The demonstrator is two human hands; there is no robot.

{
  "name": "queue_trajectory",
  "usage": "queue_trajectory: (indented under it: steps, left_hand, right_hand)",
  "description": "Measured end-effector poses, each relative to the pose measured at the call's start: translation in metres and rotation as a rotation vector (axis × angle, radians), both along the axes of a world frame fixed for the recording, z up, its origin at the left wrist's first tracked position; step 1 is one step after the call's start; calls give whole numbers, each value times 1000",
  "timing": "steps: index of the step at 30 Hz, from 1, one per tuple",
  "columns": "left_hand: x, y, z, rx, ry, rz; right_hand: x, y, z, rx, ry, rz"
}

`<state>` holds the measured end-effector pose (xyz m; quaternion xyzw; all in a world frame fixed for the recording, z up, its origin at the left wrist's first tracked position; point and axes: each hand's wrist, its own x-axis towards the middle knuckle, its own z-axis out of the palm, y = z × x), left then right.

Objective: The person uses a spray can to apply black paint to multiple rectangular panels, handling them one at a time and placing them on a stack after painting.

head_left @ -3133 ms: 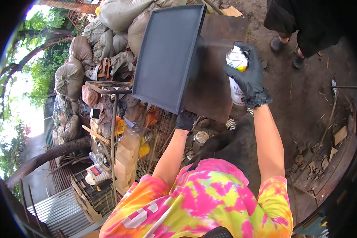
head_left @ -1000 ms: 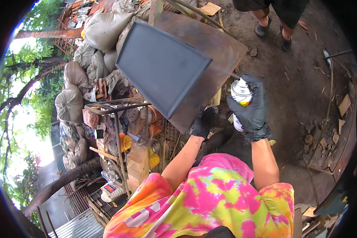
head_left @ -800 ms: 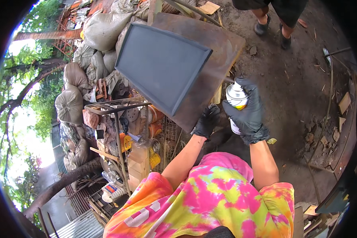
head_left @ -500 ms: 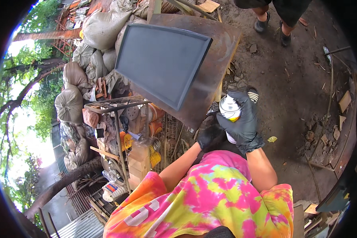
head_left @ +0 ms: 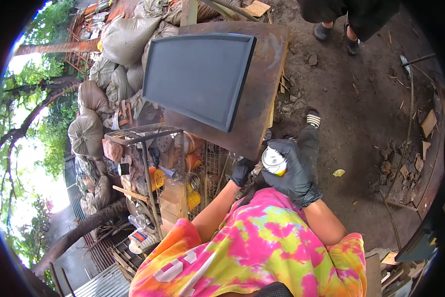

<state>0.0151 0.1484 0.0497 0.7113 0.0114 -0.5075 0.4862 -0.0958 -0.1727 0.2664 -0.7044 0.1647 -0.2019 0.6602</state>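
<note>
My right hand [head_left: 296,174], in a black glove, is wrapped around a spray can [head_left: 274,162] with a white top and a yellow band. The can is held upright in front of my body. My left hand [head_left: 242,172], also black-gloved, is beside the near corner of the table with its fingers curled in; I see nothing in them. Beyond both hands, a dark grey rectangular panel [head_left: 195,74] with a raised black rim lies on a rusty metal tabletop [head_left: 259,94]. Neither hand touches the panel.
A metal rack [head_left: 148,133] with boxes and orange and yellow containers stands left of the table. Filled sacks [head_left: 86,132] are piled farther left. Another person's legs [head_left: 348,24] show at the far right on the dirt ground [head_left: 361,114], with rubble along the right side.
My left hand has moved left, away from the can, toward the table corner. My right hand with the spray can has shifted slightly left and down. The panel and table appear slightly shifted in view.
</note>
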Motion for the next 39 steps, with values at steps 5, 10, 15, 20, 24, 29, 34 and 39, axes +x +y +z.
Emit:
queue_trajectory:
  steps: [5, 10, 15, 20, 24, 29, 34, 39]
  left_hand:
    - [-12, -35, -4, -52, -227, -332]
    - [-13, -78, 23, -176, -404, -353]
    - [11, -88, 32, -218, -120, -70]
    - [35, -63, 37, -70, 222, 323]
    - [39, -56, 45, -22, 115, 432]
    - [36, -55, 47, -6, -1, 497]
    - [31, -61, 48, -45, -32, 483]
    - [11, -71, 50, -85, -113, 391]
  right_hand:
    - [6, -21, -5, -122, 9, -148]
    - [25, -44, -12, 98, 33, -319]
    - [47, -68, -16, 92, -38, -455]
    - [68, -82, -13, 81, -20, -504]
    - [81, -84, -10, 32, -24, -495]
    - [93, -76, -8, 137, -72, -428]
    - [103, -66, -6, 71, -56, -377]
    - [114, -49, -5, 106, -85, -327]
